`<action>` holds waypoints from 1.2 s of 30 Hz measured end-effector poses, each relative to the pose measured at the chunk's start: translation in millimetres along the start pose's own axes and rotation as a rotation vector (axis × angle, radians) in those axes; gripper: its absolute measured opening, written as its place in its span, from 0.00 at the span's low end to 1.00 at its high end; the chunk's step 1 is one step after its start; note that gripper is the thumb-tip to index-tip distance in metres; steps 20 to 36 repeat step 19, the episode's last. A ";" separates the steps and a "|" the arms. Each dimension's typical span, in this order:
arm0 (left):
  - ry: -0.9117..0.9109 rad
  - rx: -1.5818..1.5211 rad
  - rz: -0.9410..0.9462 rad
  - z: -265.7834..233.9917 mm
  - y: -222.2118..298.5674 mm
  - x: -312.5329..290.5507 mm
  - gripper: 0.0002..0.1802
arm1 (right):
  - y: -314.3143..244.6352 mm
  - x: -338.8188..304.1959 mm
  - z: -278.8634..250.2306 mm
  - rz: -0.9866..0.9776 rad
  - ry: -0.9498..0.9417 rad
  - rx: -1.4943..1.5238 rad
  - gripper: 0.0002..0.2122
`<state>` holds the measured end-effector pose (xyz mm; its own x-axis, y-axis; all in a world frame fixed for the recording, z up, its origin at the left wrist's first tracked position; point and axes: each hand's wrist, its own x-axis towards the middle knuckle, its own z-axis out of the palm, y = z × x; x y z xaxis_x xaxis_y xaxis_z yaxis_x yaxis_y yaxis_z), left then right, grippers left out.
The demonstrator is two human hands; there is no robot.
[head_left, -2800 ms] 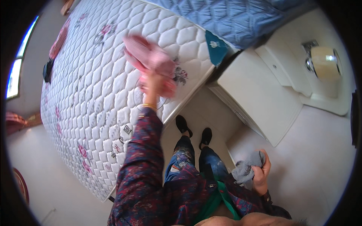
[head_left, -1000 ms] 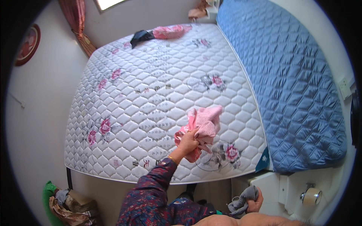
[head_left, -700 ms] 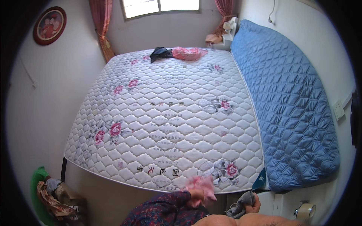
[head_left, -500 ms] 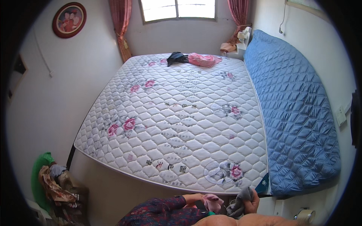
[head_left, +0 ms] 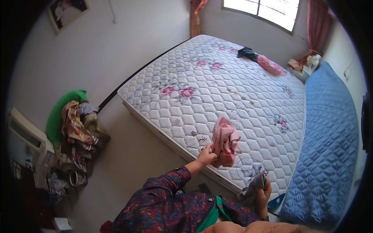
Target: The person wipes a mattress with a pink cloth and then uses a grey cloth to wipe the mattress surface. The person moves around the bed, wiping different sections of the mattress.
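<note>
My left hand (head_left: 206,156) is stretched out over the front edge of the mattress (head_left: 248,124), its fingers closed on a pink cloth (head_left: 225,139). The cloth is crumpled and hangs over the white quilted top with its printed flowers. Closer to me on the right, my right hand (head_left: 264,196) grips a grey cloth (head_left: 255,185) by the mattress's near corner. Part of the grey cloth droops below the hand. What the pink and grey cloths are exactly cannot be made out.
A blue quilted headboard (head_left: 322,155) runs along the right side. A black item (head_left: 247,53) and a pink item (head_left: 271,66) lie at the mattress's far end. Clothes (head_left: 75,124) are heaped beside a green bundle (head_left: 58,120) at left. Tiled floor (head_left: 124,163) lies between.
The view has swung left and down. My left hand has moved forward and left with the pink cloth, away from my right hand. The grey cloth stays in my right hand.
</note>
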<state>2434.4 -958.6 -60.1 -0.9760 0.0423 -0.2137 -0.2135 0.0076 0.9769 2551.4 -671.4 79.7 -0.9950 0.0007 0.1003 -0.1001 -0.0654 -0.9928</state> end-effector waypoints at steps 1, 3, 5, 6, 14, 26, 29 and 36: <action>-0.010 -0.015 -0.030 -18.9 -0.2 -9.7 0.35 | -2.0 7.4 14.8 -0.010 -0.052 -0.020 0.09; -0.061 0.059 -0.057 -59.0 -4.5 -31.6 0.34 | 1.2 17.2 53.1 0.015 -0.054 -0.014 0.07; -0.109 -0.079 -0.205 -104.6 -7.0 -57.5 0.30 | 5.0 34.0 91.0 -0.025 -0.196 -0.033 0.08; -0.113 -0.084 -0.192 -129.3 -6.1 -71.0 0.29 | 8.3 39.9 113.6 -0.047 -0.258 -0.060 0.09; -0.069 -0.234 0.008 -366.6 78.7 -165.7 0.20 | 13.5 78.0 363.7 0.046 -0.488 -0.063 0.11; -0.275 -0.102 0.418 -488.5 190.1 -208.3 0.21 | 18.4 108.3 493.2 0.003 -0.693 -0.153 0.12; -0.275 -0.102 0.418 -488.5 190.1 -208.3 0.21 | 18.4 108.3 493.2 0.003 -0.693 -0.153 0.12; -0.275 -0.102 0.418 -488.5 190.1 -208.3 0.21 | 18.4 108.3 493.2 0.003 -0.693 -0.153 0.12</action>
